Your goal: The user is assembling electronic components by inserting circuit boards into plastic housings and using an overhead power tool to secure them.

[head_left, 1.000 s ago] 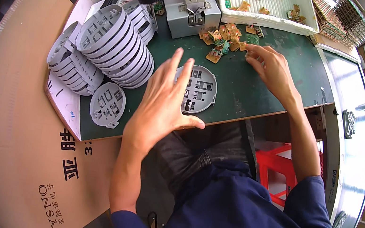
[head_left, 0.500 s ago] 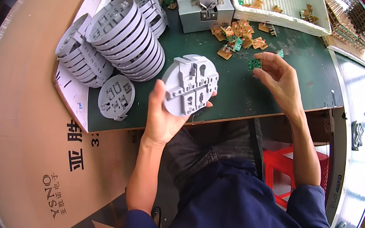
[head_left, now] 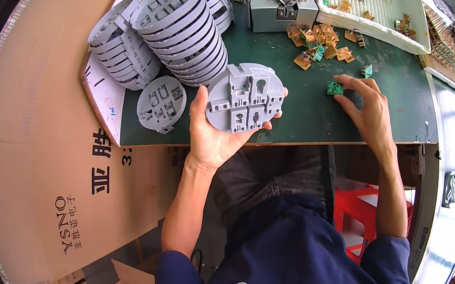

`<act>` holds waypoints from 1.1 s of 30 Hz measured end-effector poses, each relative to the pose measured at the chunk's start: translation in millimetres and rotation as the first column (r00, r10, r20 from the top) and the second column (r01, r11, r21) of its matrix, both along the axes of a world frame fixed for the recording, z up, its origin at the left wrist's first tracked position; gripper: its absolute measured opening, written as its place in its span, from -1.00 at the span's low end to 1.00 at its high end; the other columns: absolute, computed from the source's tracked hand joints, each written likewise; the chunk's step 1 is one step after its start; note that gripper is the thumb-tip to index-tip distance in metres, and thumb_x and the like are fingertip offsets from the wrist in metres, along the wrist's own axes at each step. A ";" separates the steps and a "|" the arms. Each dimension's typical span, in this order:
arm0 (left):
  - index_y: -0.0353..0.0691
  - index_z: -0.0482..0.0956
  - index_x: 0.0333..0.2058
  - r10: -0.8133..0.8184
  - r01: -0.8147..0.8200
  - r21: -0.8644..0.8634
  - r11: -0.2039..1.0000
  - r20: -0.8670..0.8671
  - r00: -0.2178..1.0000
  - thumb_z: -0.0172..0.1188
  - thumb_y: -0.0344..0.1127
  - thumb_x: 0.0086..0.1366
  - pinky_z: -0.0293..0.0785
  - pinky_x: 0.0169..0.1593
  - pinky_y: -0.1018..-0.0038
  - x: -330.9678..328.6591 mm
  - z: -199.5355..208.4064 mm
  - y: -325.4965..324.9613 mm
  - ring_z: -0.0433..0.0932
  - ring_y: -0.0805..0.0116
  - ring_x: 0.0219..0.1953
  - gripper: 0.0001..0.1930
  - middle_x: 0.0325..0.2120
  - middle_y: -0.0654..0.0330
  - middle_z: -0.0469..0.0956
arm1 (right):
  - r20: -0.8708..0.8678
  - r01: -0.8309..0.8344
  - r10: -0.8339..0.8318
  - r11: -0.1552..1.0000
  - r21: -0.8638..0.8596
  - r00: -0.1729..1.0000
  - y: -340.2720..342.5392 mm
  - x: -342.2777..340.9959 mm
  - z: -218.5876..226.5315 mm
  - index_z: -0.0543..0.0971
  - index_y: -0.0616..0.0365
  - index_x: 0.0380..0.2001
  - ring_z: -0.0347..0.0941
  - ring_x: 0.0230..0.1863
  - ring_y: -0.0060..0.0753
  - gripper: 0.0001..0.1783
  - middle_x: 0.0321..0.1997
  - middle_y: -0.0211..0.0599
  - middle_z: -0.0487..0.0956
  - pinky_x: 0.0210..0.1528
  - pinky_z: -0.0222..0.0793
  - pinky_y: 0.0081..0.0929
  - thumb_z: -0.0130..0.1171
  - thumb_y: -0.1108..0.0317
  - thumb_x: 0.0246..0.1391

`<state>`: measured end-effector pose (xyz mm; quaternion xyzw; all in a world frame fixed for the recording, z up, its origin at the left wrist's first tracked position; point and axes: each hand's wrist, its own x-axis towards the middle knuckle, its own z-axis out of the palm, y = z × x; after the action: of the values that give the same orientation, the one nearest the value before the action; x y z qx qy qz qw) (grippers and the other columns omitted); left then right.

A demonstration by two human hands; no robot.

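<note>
My left hand [head_left: 213, 140] grips a round grey plastic housing [head_left: 246, 100] by its rim, thumb on the left side and fingertips showing at the right. The housing's face, with raised blocks and slots, is turned up toward me. At the right, my right hand [head_left: 367, 107] pinches a small green circuit board [head_left: 335, 88] by its edges between thumb and index finger, low over the green table. Beyond it lies a loose pile of small brown and green circuit boards [head_left: 324, 41]. Another small green board [head_left: 367, 71] lies just past my right fingers.
Tall stacks of grey housings [head_left: 183, 28] stand at the left, with a single housing [head_left: 162, 104] lying before them. A grey metal machine [head_left: 284, 11] and a white foam tray [head_left: 370, 28] with scattered boards sit at the back. A red stool [head_left: 356, 213] stands below the table's right side.
The view has shifted, so the scene sits farther right and higher. My left hand has turned the housing more face-up. My right hand has brought the green board slightly nearer to me.
</note>
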<state>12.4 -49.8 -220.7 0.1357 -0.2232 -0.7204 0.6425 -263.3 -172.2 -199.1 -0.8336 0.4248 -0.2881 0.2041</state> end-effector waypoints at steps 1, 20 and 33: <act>-0.30 0.19 0.42 0.007 -0.007 -0.004 1.000 0.078 0.997 -0.09 0.52 0.32 0.58 0.05 0.13 2.4 -1.3 1.0 0.54 -0.25 0.11 0.03 0.32 -0.45 0.25 | -0.011 -0.020 0.020 1.000 -0.014 1.000 1.0 -0.3 0.2 0.68 0.11 -0.02 0.57 -0.02 -0.20 -0.64 -0.12 -0.23 0.67 0.08 0.48 -0.27 0.41 0.43 0.08; -0.41 0.23 0.40 0.074 -0.081 0.033 0.996 0.184 0.980 0.17 0.52 0.14 0.56 0.09 0.04 22.2 -17.6 83.8 0.50 -0.34 0.19 0.15 0.32 -0.53 0.22 | 0.353 -0.072 -0.060 0.934 0.350 0.934 -5.2 14.4 -25.9 0.58 0.18 0.19 0.49 -0.06 -0.60 -0.60 -0.11 -0.42 0.61 0.07 0.41 -0.58 0.25 0.41 0.31; -0.23 0.05 0.48 0.817 -0.879 -0.022 -0.476 -0.382 -0.432 0.43 0.21 0.16 0.13 0.49 -0.13 -18.6 -124.4 564.3 0.06 -0.19 0.48 0.10 0.49 -0.17 -0.01 | 0.371 -0.176 0.037 0.921 0.347 0.928 -24.2 0.8 -51.2 0.54 0.29 0.22 0.48 0.10 -0.54 -0.57 0.09 -0.32 0.58 0.20 0.33 -0.54 0.20 0.30 0.39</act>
<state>-6.3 514.5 -345.1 0.0801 -0.0649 0.2038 0.9736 -262.4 -196.3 -250.4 -0.7351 0.3809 -0.3367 0.4486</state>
